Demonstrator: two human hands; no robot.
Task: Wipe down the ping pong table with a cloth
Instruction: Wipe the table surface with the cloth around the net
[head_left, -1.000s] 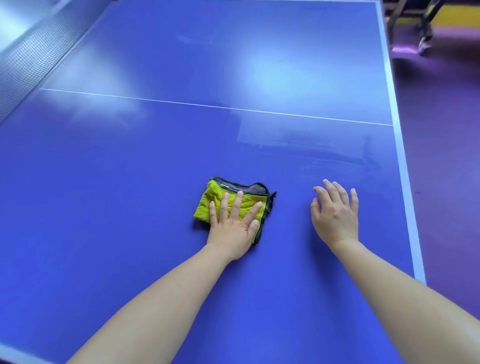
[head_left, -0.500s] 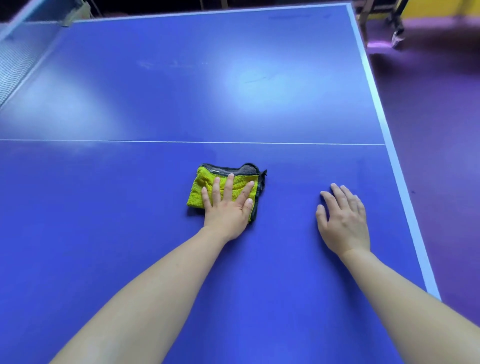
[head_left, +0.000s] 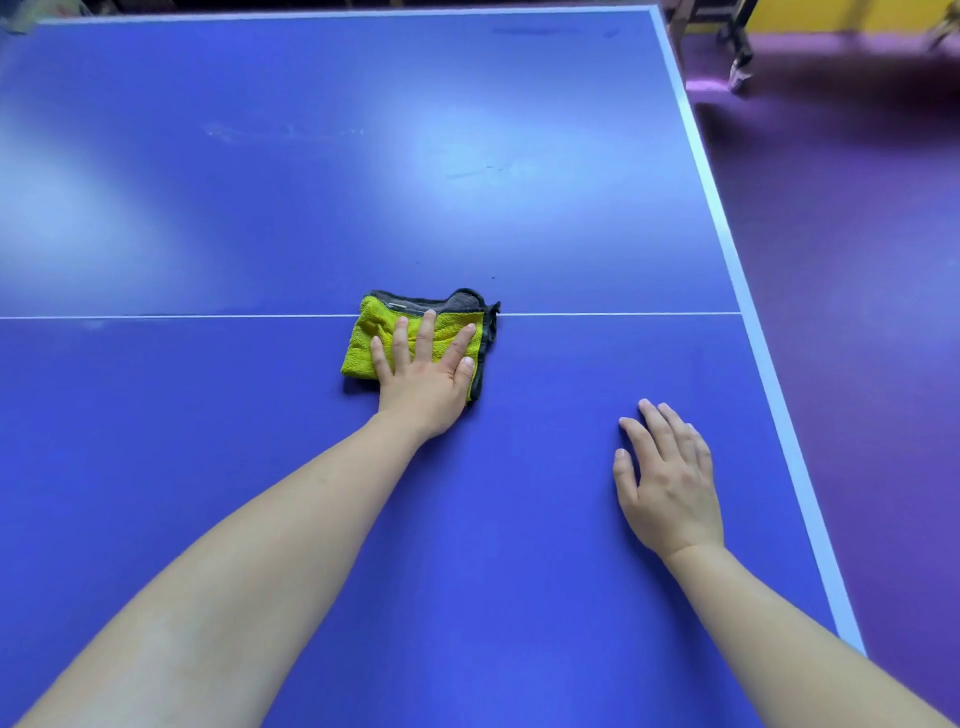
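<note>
Spread flat, the left hand presses on the cloth with all its fingers straight and fanned out. It grasps nothing, and only the palm and finger pads bear down. The cloth is a folded yellow-green towel with a dark grey hem. It lies at the middle of the frame on the ping pong table, with its far edge just over the thin white line that crosses the blue top from left to right. A grey flap of the cloth shows at its upper right corner, beyond the fingertips.

To the lower right, well apart from the cloth, the right hand rests palm down on the bare blue surface. Its fingers are relaxed and close together and hold nothing. It lies near the white border stripe along the table's right edge.

Both bare forearms reach in from the bottom of the frame. In the upper half, pale glare patches sit on the tabletop, with a faint whitish streak at upper left and a short dark smudge near upper centre. The purple floor fills the right side, and a wheeled frame stands at the upper right corner.
</note>
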